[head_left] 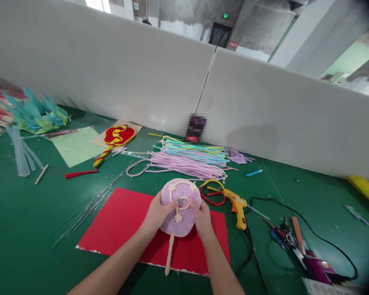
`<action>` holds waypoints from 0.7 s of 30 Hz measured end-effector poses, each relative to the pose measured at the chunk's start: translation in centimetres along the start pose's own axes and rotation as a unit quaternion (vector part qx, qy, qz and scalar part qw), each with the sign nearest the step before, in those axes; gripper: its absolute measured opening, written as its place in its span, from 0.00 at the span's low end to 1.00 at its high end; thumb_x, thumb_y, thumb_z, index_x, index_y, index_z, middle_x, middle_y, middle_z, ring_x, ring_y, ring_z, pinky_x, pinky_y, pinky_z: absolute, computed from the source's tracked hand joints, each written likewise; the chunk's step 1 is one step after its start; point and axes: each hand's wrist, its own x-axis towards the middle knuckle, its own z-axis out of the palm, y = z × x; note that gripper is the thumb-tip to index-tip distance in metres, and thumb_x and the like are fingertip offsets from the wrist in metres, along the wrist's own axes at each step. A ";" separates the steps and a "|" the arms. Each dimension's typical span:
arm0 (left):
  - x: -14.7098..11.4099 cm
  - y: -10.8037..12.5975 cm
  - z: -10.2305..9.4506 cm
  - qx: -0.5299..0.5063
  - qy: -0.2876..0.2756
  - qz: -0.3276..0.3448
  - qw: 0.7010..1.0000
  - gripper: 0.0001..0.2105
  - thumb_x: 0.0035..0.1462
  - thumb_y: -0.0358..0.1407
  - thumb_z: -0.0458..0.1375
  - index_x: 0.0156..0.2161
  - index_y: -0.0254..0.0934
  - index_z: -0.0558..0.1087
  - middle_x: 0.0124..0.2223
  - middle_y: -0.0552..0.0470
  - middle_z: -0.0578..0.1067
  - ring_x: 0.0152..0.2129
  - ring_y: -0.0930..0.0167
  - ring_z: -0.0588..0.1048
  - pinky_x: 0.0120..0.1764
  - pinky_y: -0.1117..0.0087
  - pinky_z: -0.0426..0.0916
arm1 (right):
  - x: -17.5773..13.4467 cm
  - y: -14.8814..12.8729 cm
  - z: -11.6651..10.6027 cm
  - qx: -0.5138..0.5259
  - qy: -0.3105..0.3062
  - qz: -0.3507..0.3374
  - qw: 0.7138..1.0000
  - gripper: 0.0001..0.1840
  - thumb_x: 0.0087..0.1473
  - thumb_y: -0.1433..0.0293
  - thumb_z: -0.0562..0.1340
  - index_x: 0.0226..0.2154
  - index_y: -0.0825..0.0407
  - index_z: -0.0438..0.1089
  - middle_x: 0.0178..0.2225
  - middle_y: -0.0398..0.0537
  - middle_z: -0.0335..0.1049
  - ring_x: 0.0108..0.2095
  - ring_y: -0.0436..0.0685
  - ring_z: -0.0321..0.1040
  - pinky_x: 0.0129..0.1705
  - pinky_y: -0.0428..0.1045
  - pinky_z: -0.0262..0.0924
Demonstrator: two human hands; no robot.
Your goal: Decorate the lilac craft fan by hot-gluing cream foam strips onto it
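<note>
A round lilac hand fan with a cream rim, small cream flowers and a twisted cream handle is held above a red sheet. My left hand grips its left edge, thumb on the front. On the opposite edge my right hand is closed, its thumb also pressing the face. Between the thumbs lies a cream ring on the lilac surface. The fingers behind the fan are hidden. Just right of the fan are red-and-yellow handled pliers and a yellow glue gun.
Bundled pastel pipe cleaners lie behind the fan. A red-and-yellow fan rests at back left, near glue sticks and thin wires. Scissors and tools lie at right beside the black cable. A white partition borders the table.
</note>
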 end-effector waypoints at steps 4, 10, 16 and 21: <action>-0.1 -0.1 0.0 0.005 0.010 0.003 1.000 0.25 0.39 0.36 0.64 0.46 0.34 0.70 0.47 0.45 0.75 0.44 0.61 0.74 0.45 0.64 0.68 | -0.1 -0.2 0.1 -0.014 -0.016 -0.014 1.000 0.19 0.48 0.58 0.62 0.36 0.56 0.73 0.36 0.50 0.75 0.38 0.59 0.70 0.41 0.52 0.64; -0.4 0.0 0.1 0.008 0.033 0.011 0.999 0.24 0.41 0.36 0.64 0.47 0.35 0.69 0.46 0.46 0.76 0.43 0.62 0.74 0.45 0.65 0.68 | -0.4 -0.4 0.1 -0.022 -0.026 -0.024 0.999 0.19 0.49 0.57 0.61 0.37 0.56 0.73 0.38 0.51 0.75 0.40 0.60 0.69 0.44 0.53 0.63; -0.6 0.0 0.2 0.001 0.046 0.002 0.999 0.21 0.40 0.36 0.64 0.44 0.35 0.71 0.45 0.46 0.76 0.42 0.62 0.74 0.45 0.65 0.68 | -0.4 -0.5 0.1 -0.013 -0.039 -0.024 0.999 0.20 0.50 0.58 0.60 0.40 0.55 0.72 0.41 0.52 0.74 0.43 0.60 0.68 0.46 0.54 0.62; -0.7 0.2 0.2 -0.010 0.037 0.005 0.999 0.21 0.41 0.36 0.64 0.43 0.35 0.71 0.45 0.46 0.76 0.42 0.63 0.74 0.44 0.66 0.68 | -0.2 -0.4 0.2 -0.022 -0.026 -0.023 0.999 0.21 0.46 0.58 0.63 0.39 0.55 0.72 0.39 0.51 0.75 0.40 0.59 0.69 0.44 0.53 0.63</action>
